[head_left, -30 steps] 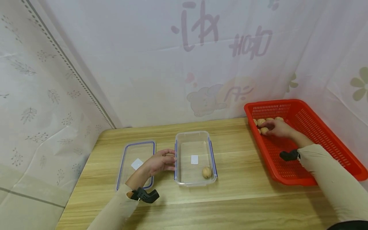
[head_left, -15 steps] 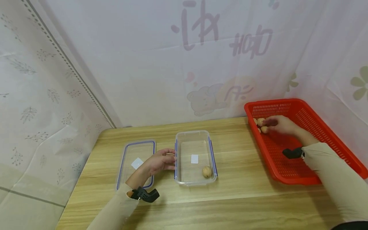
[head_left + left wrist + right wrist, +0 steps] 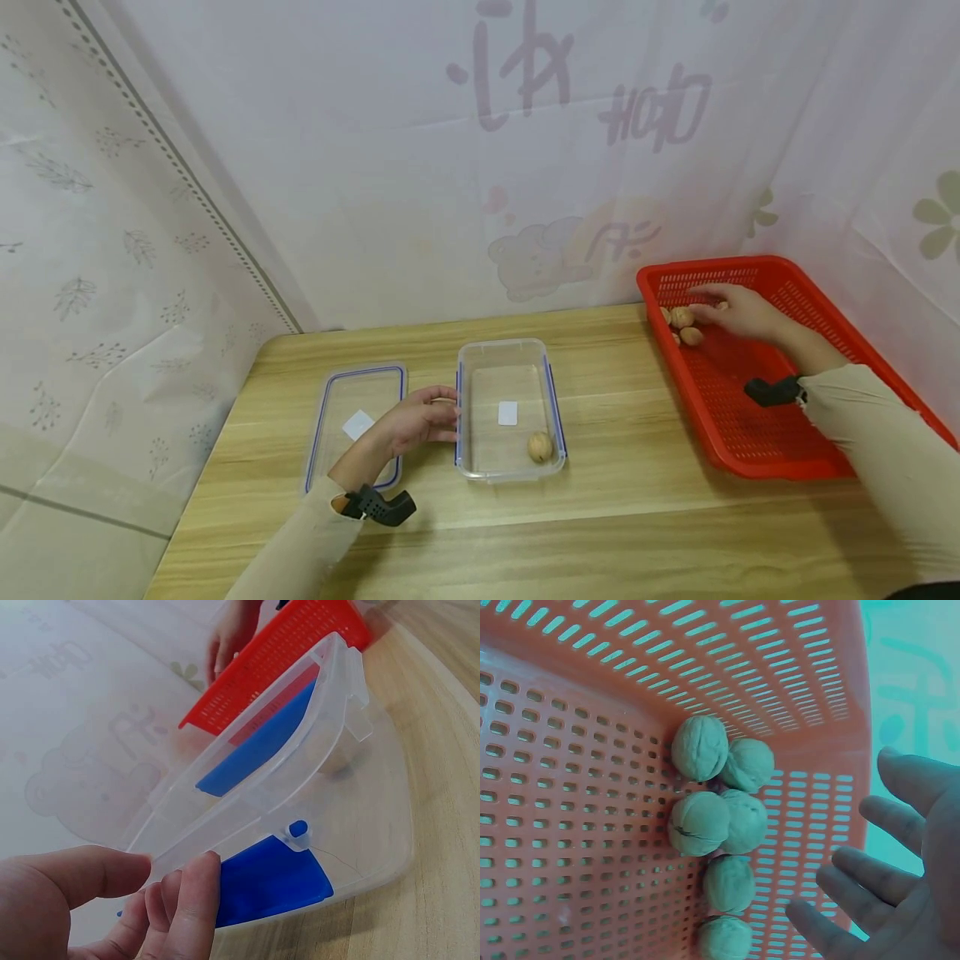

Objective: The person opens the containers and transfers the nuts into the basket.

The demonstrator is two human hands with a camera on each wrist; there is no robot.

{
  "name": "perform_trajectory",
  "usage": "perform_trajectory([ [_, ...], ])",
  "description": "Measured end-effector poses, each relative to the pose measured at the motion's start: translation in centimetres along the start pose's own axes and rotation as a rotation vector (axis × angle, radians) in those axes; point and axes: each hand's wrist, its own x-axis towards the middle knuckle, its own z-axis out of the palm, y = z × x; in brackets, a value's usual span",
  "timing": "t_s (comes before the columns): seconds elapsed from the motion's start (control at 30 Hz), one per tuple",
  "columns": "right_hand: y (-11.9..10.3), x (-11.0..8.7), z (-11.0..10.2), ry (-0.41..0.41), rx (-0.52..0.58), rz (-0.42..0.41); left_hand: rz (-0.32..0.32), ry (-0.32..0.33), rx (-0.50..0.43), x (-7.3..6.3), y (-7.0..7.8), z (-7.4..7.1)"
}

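Note:
My left hand (image 3: 422, 422) rests its fingertips against the left side of a clear plastic food container (image 3: 504, 343). In the left wrist view, the fingers touch its blue side latch (image 3: 270, 881), with the thumb close to the wall. One walnut (image 3: 540, 447) lies inside, at the near right corner. My right hand (image 3: 738, 312) is over the far left part of a red plastic basket (image 3: 693, 417), holding nothing. The right wrist view shows its fingers spread and relaxed, apart from several walnuts (image 3: 699, 823) gathered along the basket's end wall.
The container's lid (image 3: 337, 379), clear with a blue seal, lies flat on the wooden table (image 3: 600, 542) left of the container, partly under the left forearm. A printed curtain (image 3: 420, 208) hangs behind the table and along both sides.
My right hand has drawn back and up from the walnuts, its fingers opening away from them. The left hand and the container have stayed put.

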Motion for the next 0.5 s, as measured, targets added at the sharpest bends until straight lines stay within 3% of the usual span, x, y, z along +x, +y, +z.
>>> perform_trajectory([
  [0.5, -3.0, -0.6, -0.6, -0.011, -0.148, -0.085, -0.004, -0.001, -0.012, 0.0, 0.0, -0.1],
])
